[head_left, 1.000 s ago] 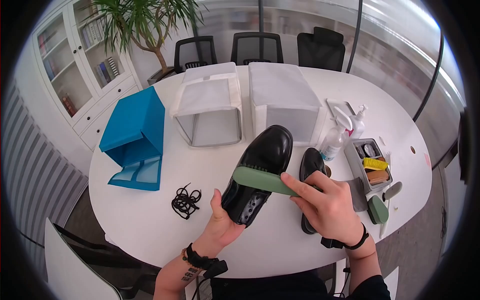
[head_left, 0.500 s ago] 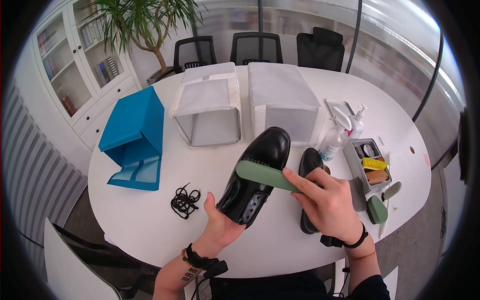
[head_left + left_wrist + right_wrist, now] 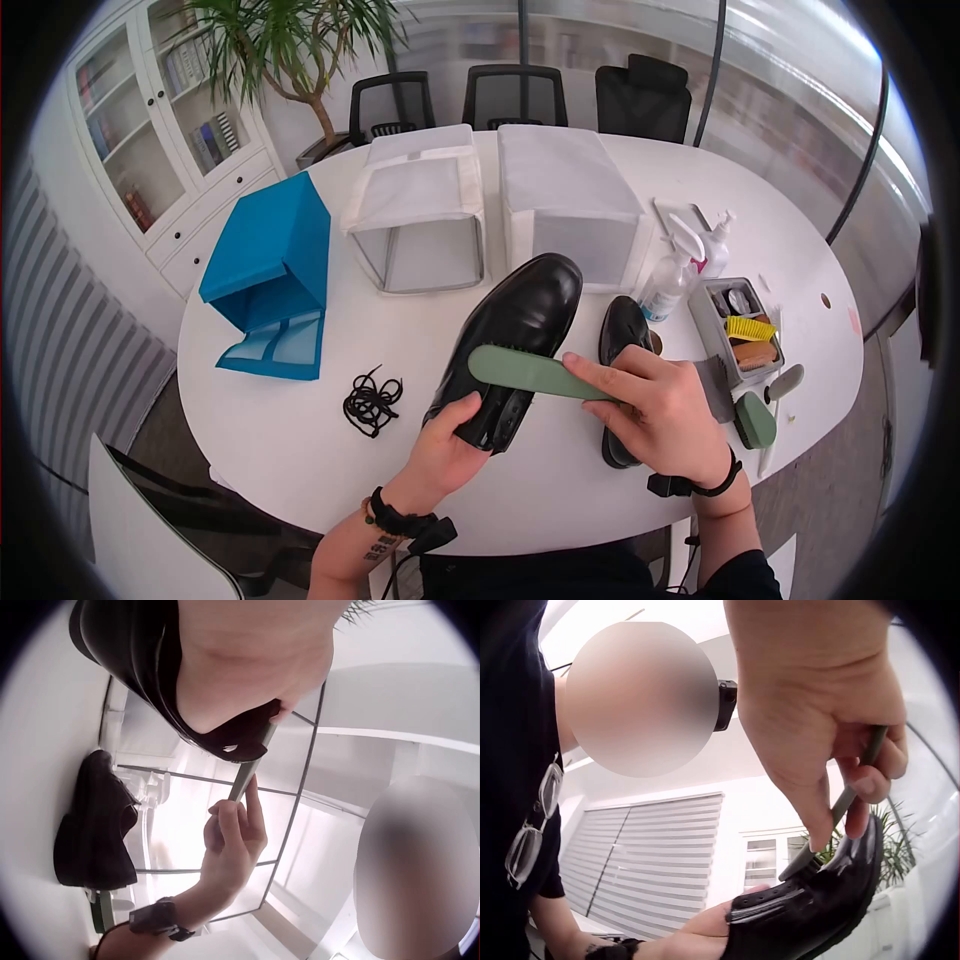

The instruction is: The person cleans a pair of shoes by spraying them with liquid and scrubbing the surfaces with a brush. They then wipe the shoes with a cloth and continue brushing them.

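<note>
My left hand [image 3: 445, 455] holds a black leather shoe [image 3: 525, 300] up over the table, toe pointing away, thumb lying on its upper near the heel end. In the left wrist view the other fingers are partly hidden in the shoe's opening. The shoe has no lace in its eyelets [image 3: 754, 900]. My right hand [image 3: 660, 410] pinches a green-backed brush [image 3: 525, 370] by its narrow end, thumb and fingers along the handle. Its bristles face down against the shoe's lacing area. A second black shoe [image 3: 622, 322] stands on the table, partly behind my right hand.
Black laces [image 3: 373, 402] lie in a heap at left. A blue fabric box [image 3: 265, 250] and two pale boxes [image 3: 415, 195] stand behind. At right are a spray bottle [image 3: 665, 285], a pump bottle [image 3: 716, 245], a grey caddy [image 3: 712, 325] and another green brush [image 3: 757, 420].
My left thumb has come down from beside the shoe onto its upper. The brush has shifted slightly toward me along the shoe, still in my right hand.
</note>
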Demonstrator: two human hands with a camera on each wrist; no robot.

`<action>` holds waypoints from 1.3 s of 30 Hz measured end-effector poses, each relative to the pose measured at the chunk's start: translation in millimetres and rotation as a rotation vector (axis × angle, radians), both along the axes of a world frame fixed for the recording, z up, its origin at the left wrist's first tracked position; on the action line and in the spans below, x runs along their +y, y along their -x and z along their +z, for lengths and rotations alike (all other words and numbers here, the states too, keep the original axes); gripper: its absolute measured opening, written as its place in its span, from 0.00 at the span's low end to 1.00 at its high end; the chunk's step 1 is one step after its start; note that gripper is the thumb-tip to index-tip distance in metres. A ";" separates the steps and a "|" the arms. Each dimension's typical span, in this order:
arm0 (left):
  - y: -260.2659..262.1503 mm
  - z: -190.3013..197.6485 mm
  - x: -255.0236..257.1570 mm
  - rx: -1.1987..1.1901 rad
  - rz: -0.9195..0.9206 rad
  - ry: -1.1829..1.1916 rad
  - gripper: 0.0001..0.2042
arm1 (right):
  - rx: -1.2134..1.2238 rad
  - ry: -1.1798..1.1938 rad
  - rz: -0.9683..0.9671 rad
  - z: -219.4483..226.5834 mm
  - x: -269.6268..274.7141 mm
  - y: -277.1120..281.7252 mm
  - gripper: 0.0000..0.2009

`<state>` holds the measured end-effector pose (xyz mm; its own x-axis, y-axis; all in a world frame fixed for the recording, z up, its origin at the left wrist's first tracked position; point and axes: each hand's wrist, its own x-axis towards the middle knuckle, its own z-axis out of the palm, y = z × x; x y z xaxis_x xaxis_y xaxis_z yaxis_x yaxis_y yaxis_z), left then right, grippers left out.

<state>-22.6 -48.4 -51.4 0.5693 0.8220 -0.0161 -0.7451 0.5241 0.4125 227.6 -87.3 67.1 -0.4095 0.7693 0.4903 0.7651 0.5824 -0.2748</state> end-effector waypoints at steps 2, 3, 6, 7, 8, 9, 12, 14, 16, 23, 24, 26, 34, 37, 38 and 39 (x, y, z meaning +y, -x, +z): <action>-4.0 15.0 -7.7 0.218 0.114 -0.124 0.23 | 0.089 -0.044 -0.061 -1.1 -1.8 4.8 0.27; -7.8 12.6 -10.6 0.289 0.228 -0.155 0.22 | 0.127 -0.075 -0.105 -0.6 1.0 2.8 0.28; -3.3 0.5 -6.7 0.646 0.395 -0.573 0.19 | 0.244 -0.116 -0.197 -1.3 4.6 3.1 0.28; -2.8 12.9 -11.0 0.775 0.399 -0.622 0.14 | 0.215 -0.142 -0.142 -3.1 5.1 1.7 0.28; -3.1 12.7 -11.0 0.776 0.398 -0.618 0.14 | 0.214 -0.138 -0.142 -3.6 4.8 3.4 0.28; -3.4 12.0 -11.6 0.810 0.424 -0.682 0.13 | 0.144 -0.081 -0.012 -4.6 3.8 7.5 0.29; -7.8 6.1 -9.9 0.837 0.494 -0.803 0.12 | 0.063 0.028 0.198 -12.1 0.4 15.0 0.31; -9.0 3.9 -9.0 0.827 0.543 -0.850 0.11 | 0.038 0.003 0.140 -7.2 -3.6 15.7 0.31; -8.3 7.0 -8.5 0.955 0.619 -0.960 0.10 | 0.076 -0.031 0.082 -7.1 -2.4 11.8 0.30; 0.8 -8.5 -8.2 1.065 0.643 -1.161 0.07 | -0.027 0.069 0.232 -16.3 -15.7 32.9 0.29; -0.5 -11.2 -9.1 1.065 0.640 -1.162 0.07 | -0.026 0.070 0.229 -16.5 -15.4 31.0 0.29; -8.7 3.9 -12.9 0.928 0.668 -0.941 0.08 | -0.005 -0.106 0.122 -15.3 -11.6 22.0 0.31; -3.2 -10.2 -13.7 0.941 0.734 -1.072 0.12 | -0.052 -0.022 0.216 -13.6 -15.6 23.8 0.30; 3.6 -13.0 -13.9 1.015 0.698 -1.179 0.13 | -0.046 -0.041 0.195 -16.5 -18.1 26.0 0.30; 1.1 -8.9 -13.9 1.005 0.748 -1.161 0.12 | -0.051 -0.052 0.191 -16.0 -18.1 25.9 0.30; -8.5 -3.0 -15.4 0.919 0.776 -1.024 0.11 | -0.015 -0.067 0.152 -13.3 -16.5 22.7 0.30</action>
<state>-14.0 -63.8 -54.4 0.1305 0.7755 0.6176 0.0054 -0.6235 0.7818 204.9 -103.9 53.8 -0.5263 0.6638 0.5314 0.6707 0.7082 -0.2204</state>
